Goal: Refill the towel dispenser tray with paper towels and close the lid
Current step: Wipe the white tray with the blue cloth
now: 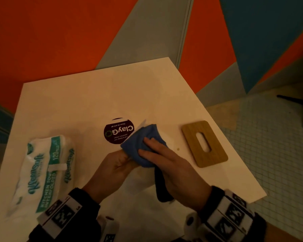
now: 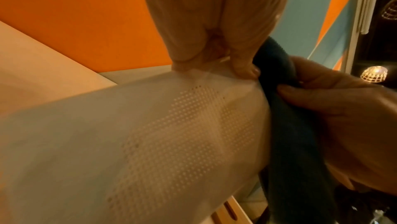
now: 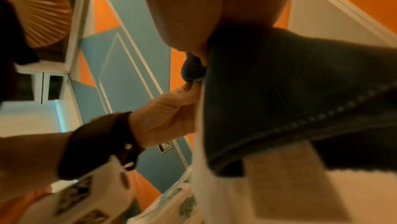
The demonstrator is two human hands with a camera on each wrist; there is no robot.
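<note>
Over the middle of the white table point(image 1: 94, 95) I hold a white, partly see-through dispenser tray point(image 1: 140, 179) tilted on edge. My left hand point(image 1: 119, 161) grips its rim. In the left wrist view the fingertips point(image 2: 242, 69) clamp the tray's perforated wall point(image 2: 171, 134). My right hand point(image 1: 164, 159) holds a folded blue cloth point(image 1: 143, 138) against the tray, thumb and fingers pinching the cloth point(image 2: 290, 134). The wooden lid point(image 1: 213, 154) with its oblong slot lies flat to the right. A wrapped pack of paper towels point(image 1: 44, 168) lies at the left.
A dark round sticker point(image 1: 118, 131) is on the table just beyond the cloth. The table's right edge drops to a tiled floor point(image 1: 269, 154). Orange and blue walls stand behind the table.
</note>
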